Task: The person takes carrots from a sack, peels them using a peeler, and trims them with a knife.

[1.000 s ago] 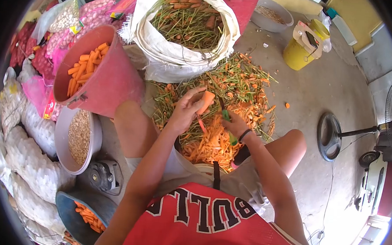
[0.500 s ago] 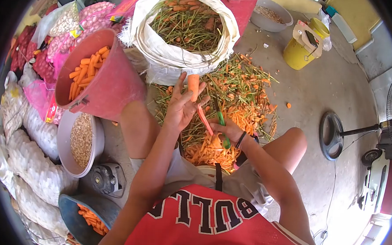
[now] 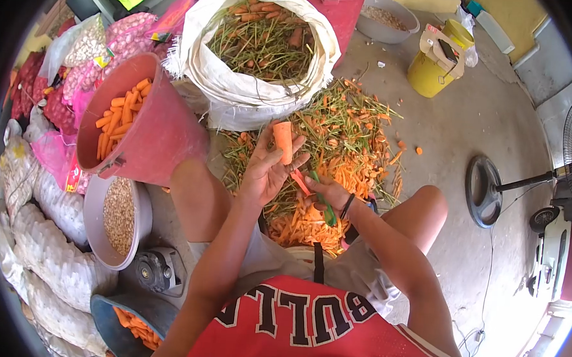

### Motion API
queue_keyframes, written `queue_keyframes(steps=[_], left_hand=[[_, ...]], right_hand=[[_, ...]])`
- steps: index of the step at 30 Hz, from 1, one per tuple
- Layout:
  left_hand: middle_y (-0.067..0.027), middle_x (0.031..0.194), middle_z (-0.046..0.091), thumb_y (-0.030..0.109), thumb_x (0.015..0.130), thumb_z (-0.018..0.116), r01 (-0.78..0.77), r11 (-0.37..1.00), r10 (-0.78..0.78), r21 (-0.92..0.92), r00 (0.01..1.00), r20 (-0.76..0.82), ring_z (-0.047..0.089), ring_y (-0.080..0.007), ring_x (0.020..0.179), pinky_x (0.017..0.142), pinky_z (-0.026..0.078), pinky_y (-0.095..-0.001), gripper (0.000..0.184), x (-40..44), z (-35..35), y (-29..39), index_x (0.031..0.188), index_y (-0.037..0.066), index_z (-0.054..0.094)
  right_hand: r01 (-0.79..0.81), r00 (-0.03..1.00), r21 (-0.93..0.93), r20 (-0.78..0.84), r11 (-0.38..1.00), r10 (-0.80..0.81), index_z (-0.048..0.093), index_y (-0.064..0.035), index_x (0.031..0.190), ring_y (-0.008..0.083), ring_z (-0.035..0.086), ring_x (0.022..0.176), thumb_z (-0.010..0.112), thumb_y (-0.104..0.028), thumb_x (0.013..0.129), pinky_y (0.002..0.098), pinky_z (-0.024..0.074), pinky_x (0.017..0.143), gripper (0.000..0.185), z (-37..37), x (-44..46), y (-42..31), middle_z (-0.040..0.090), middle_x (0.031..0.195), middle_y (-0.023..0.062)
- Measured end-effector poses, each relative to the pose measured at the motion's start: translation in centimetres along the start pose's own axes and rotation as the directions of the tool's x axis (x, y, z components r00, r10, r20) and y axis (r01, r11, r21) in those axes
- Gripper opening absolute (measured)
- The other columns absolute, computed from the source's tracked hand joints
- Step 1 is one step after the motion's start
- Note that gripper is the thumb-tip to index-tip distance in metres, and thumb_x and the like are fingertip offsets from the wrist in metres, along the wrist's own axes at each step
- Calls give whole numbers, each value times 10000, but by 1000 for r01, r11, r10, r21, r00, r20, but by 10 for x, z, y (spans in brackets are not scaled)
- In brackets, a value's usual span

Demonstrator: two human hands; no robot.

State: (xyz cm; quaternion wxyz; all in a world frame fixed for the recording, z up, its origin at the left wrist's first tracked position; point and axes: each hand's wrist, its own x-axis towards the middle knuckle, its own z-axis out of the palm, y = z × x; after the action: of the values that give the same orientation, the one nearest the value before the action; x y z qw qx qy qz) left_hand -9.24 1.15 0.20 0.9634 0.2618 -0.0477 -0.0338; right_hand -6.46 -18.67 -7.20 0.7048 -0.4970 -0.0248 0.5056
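My left hand point(image 3: 265, 171) holds a peeled, blunt-ended carrot point(image 3: 283, 143) upright between thumb and fingers. Close by on the right, my right hand point(image 3: 332, 192) is closed around a green-handled tool point(image 3: 329, 214), whose blade I cannot make out. A slim red tool point(image 3: 301, 182) slants between the two hands; its kind is unclear. Below them lies a heap of orange carrot peelings point(image 3: 306, 223), merging into cut tops and green stems point(image 3: 350, 127). Beyond my left hand stands a white woven sack point(image 3: 257, 103) of stems and carrot pieces.
To the left, a tilted red bucket point(image 3: 165, 136) and a blue tub point(image 3: 107, 321) contain carrots. A grey basin point(image 3: 143, 216) holds pale kernels or cloves. Filled sacks point(image 3: 56, 250) line the left side. A yellow bucket point(image 3: 426, 76) and a fan base point(image 3: 482, 192) stand right.
The carrot has tilted slightly in my left hand and sits a little lower. My right hand has shifted slightly, and the green tool's upper part is now less visible. The view has moved a little.
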Motion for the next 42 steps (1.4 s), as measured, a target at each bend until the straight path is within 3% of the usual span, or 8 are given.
queue_keyframes(steps=[8, 14, 25, 29, 33, 36, 40, 42], left_hand=[[-156, 1336, 498, 22, 951, 547, 24, 920, 50, 392, 983, -176, 507, -261, 1275, 1001, 501, -446, 568, -1, -29, 13, 1461, 109, 314], [-117, 1369, 472, 54, 894, 661, 299, 866, -271, 402, 954, -127, 535, -245, 1227, 947, 520, -364, 619, -8, -25, 4, 1431, 39, 354], [-78, 1333, 513, 21, 706, 795, 364, 806, -355, 466, 928, -111, 536, -199, 1201, 1003, 467, -339, 810, -16, -9, -6, 1416, 27, 406], [-72, 1321, 519, 10, 681, 806, 314, 818, -323, 482, 944, -65, 513, -207, 1223, 1027, 443, -350, 800, -17, -20, -10, 1390, 38, 437], [-77, 1346, 503, -16, 658, 805, 284, 857, -332, 430, 943, 39, 477, -214, 1265, 1060, 402, -364, 809, -18, -18, -6, 1380, 61, 447], [-80, 1357, 500, -19, 659, 803, 284, 888, -321, 362, 946, 46, 468, -212, 1279, 1074, 387, -363, 811, -17, -16, -4, 1379, 65, 439], [-85, 1376, 483, -22, 671, 794, 303, 903, -319, 303, 948, 4, 452, -213, 1295, 1088, 374, -367, 819, -14, -22, -4, 1392, 64, 416], [-101, 1355, 490, 60, 677, 826, 262, 906, -296, 332, 953, 57, 492, -223, 1250, 1050, 418, -365, 822, -18, -22, -5, 1383, 47, 404]], right_hand=[[419, 802, -240, -354, 876, -481, 517, -88, 1253, 48, 466, 542, 661, -216, 933, 197, 333, 436, 374, -42, -5, -37, 555, 769, -25], [487, 651, -419, -411, 766, -639, 558, -42, 1185, 65, 556, 694, 733, -207, 884, 226, 466, 593, 386, -32, -20, -66, 632, 855, -6], [392, 524, -799, -213, 456, -825, 605, -47, 1136, 180, 640, 875, 864, -360, 711, 330, 520, 790, 588, -13, -17, -70, 669, 970, 96], [459, 494, -808, -114, 370, -862, 605, -56, 1160, 179, 655, 867, 887, -340, 675, 332, 526, 788, 629, -4, -20, -72, 694, 966, 108], [319, 462, -820, -303, 475, -834, 608, -39, 1131, 165, 648, 825, 884, -287, 686, 317, 534, 756, 580, -38, -15, -83, 691, 933, 97], [476, 425, -707, -336, 523, -841, 607, -27, 1112, 159, 641, 837, 876, -272, 701, 316, 534, 762, 549, -52, -5, -77, 686, 953, 102], [478, 380, -857, 7, 190, -925, 613, -41, 1139, 160, 661, 887, 883, -221, 690, 308, 540, 786, 554, 9, -24, -81, 693, 979, 112], [442, 407, -844, -111, 302, -907, 618, -53, 1129, 170, 676, 842, 886, -242, 687, 300, 548, 754, 550, -4, -23, -84, 701, 955, 110]])
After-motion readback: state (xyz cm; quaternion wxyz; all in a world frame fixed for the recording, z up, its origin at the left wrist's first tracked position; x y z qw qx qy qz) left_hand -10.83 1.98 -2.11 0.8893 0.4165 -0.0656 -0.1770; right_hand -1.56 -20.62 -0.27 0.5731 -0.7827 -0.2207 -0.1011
